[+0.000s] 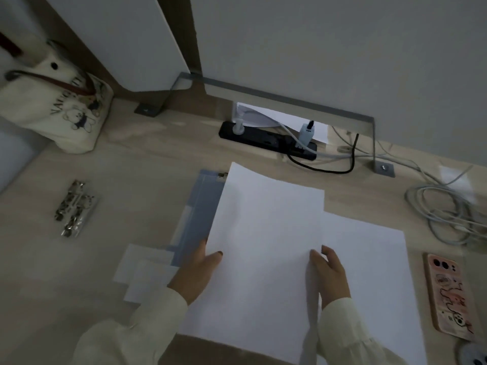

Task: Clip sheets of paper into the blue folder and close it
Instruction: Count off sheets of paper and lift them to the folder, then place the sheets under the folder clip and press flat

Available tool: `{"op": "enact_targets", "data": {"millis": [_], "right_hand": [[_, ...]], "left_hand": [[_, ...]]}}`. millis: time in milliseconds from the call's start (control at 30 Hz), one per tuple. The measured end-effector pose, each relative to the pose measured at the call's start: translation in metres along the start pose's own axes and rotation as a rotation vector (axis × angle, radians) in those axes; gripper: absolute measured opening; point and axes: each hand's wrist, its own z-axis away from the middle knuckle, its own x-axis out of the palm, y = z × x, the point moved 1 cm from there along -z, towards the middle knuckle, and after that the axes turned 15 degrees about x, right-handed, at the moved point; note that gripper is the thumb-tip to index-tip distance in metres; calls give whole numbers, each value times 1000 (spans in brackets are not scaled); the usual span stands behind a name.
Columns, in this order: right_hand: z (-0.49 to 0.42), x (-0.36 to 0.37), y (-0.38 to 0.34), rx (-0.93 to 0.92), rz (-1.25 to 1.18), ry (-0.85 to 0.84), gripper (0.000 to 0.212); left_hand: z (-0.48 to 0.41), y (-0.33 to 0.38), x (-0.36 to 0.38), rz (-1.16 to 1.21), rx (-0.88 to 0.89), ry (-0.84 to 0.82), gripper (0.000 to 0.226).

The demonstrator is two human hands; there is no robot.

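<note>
Hands: left hand [199,270] and right hand [329,275], apart, each pinching 1 side edge of the upper sheet [263,246], thumbs on top.
Desk [131,164]: pale wood.
The upper sheet covers the right part of the blue folder [200,214], which lies flat on the desk with a metal clip [222,175] at its far end.
2nd sheet [369,259]: flat at right, partly under the first.
Cream tote bag [52,109]: far left.
Grey cables [442,214]: coiled, far right.
Black power strip [263,140]: by the wall.
Phone [448,293]: pink case, right.
Shiny packet [75,209]: left.
</note>
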Motion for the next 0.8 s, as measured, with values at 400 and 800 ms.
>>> {"op": "enact_targets", "data": {"millis": [400, 800], "right_hand": [[-5, 73, 18, 138, 237, 115, 19], [12, 57, -3, -55, 599, 295, 34]], "left_hand": [[-31, -47, -61, -244, -72, -50, 15], [-65, -49, -70, -365, 19, -107, 41]]}}
